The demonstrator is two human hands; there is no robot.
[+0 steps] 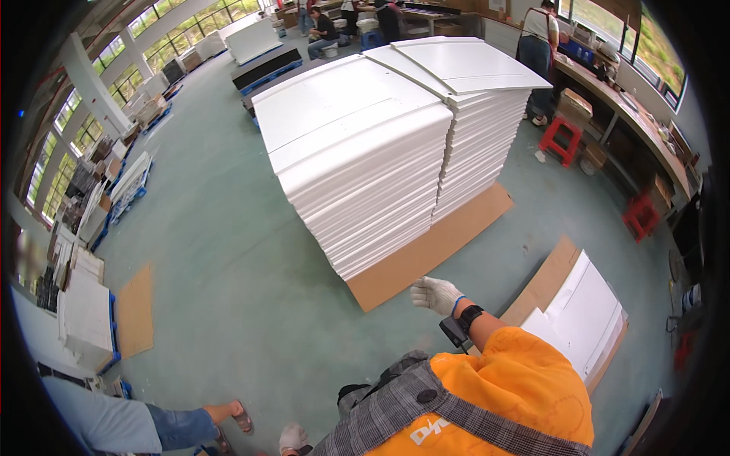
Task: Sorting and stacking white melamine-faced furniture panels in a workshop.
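Note:
My right hand [436,296], in a white knit glove with a blue cuff, is held out in front of me, its fingers loosely bent and apart with nothing seen in them. A dark watch [471,315] sits on that wrist. Beyond the hand stands a tall double stack of white panels [357,178], resting on a brown cardboard sheet [380,290]; the hand looks apart from both. My left hand [293,438], also gloved in white, hangs low at the bottom edge, nearest the floor; its fingers are mostly hidden.
Right of me, a low pile of white panels [584,300] lies on cardboard. Red stools [561,140] stand by a long workbench [620,110], where a person [538,45] works. At lower left another person's leg [182,427] shows. Pallets with boards [85,319] line the left wall.

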